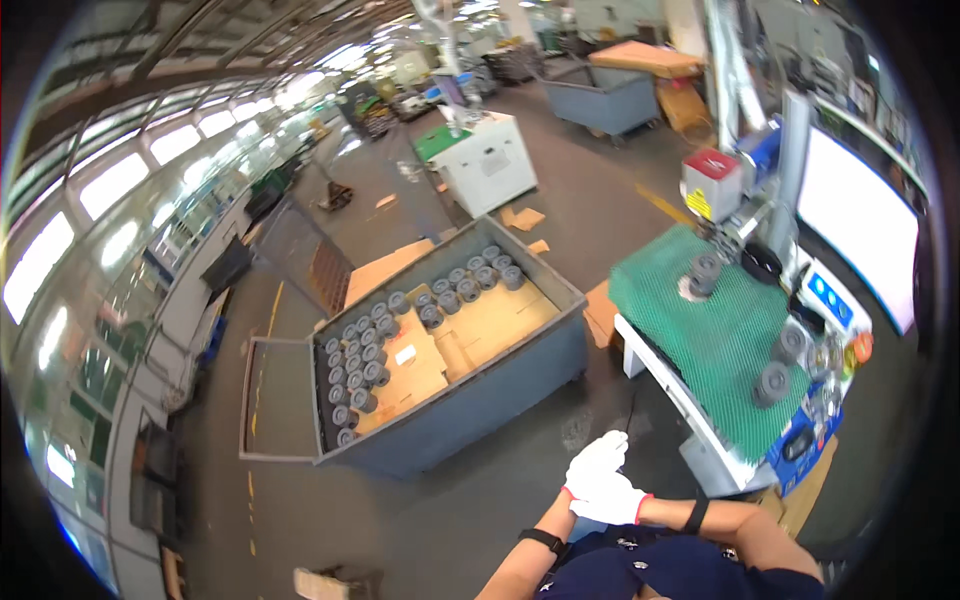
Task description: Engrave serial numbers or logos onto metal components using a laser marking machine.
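In the head view, the left hand (598,456) and right hand (612,501) wear white gloves with red cuffs, meeting at the near side, right of centre. The right hand lies against the left glove around the wrist; whether its fingers are clenched on the fabric, or the left's are curled, I cannot tell. To the right, a green mat (690,335) covers a table, with grey rollers (772,384) on it. Farther left, a grey cart (480,390) holds cardboard (505,335) and more rollers in rows.
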Tool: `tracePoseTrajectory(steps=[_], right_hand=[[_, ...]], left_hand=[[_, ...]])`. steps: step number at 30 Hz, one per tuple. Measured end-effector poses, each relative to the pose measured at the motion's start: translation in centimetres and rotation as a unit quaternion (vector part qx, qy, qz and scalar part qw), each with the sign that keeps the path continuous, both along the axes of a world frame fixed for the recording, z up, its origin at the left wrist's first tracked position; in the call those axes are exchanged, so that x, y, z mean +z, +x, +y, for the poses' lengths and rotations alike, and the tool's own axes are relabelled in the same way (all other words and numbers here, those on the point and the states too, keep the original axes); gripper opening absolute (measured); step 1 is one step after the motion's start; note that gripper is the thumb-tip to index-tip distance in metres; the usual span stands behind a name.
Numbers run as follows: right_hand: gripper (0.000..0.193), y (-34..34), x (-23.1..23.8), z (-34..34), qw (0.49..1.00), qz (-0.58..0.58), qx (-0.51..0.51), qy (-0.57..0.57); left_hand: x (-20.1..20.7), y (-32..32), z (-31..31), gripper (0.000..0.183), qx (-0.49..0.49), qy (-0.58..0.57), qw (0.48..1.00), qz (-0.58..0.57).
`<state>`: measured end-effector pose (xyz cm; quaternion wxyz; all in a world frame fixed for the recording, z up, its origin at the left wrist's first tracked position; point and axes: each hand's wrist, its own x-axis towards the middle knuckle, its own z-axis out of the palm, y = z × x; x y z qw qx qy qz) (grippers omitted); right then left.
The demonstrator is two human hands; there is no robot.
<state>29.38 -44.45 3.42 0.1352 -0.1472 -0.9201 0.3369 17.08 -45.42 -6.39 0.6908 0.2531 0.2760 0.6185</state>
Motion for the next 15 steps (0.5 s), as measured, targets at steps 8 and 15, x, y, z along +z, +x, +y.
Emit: tracePoseTrajectory(steps=[8, 15], right_hand=[[0.044, -2.0, 2.2, 1.6, 0.98, -0.056, -0.026, 0.187], [0.051, -10.6, 0.5, 1.4, 0.991, -0.06, 0.106, 0.052]], left_hand=[[-5.4, 0.3, 3.8, 0.057, 0.128, -0.165, 0.969, -0.13], [-4.1, -9.6, 0.0, 0.066, 0.174, -0.106, 0.978, -0.038]])
